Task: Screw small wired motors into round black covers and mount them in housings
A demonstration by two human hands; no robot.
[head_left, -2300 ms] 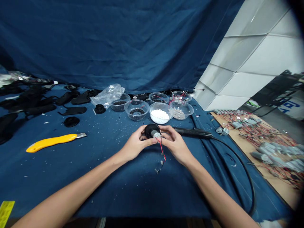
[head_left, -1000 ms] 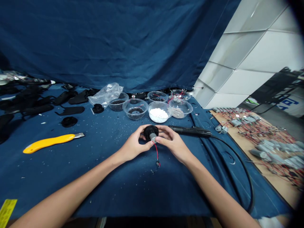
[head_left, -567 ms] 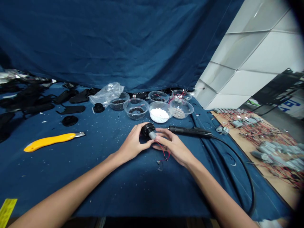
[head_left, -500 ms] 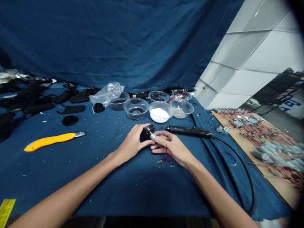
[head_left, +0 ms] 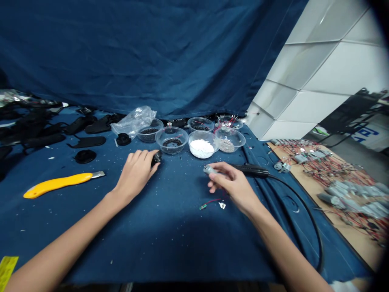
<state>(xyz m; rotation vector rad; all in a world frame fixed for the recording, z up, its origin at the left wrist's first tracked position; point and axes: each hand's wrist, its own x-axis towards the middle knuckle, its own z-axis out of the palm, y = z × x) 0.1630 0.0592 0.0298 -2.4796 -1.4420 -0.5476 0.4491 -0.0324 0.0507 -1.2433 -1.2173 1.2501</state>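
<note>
And there's the grey motor (head_left: 209, 170), pinched between thumb and forefinger of the right hand (head_left: 234, 183), its free end poking past the fingertips, pointing left and slightly away, long axis running back into the grip! Nearer the person, a red wire (head_left: 212, 200) and a tiny green board (head_left: 203, 207). Well apart, the left hand (head_left: 133, 172) pinches a black part (head_left: 156, 158) between thumb and fingers, mostly hidden; behind the right hand, a black screwdriver (head_left: 253, 170); farther left, a yellow knife (head_left: 59, 183).
</note>
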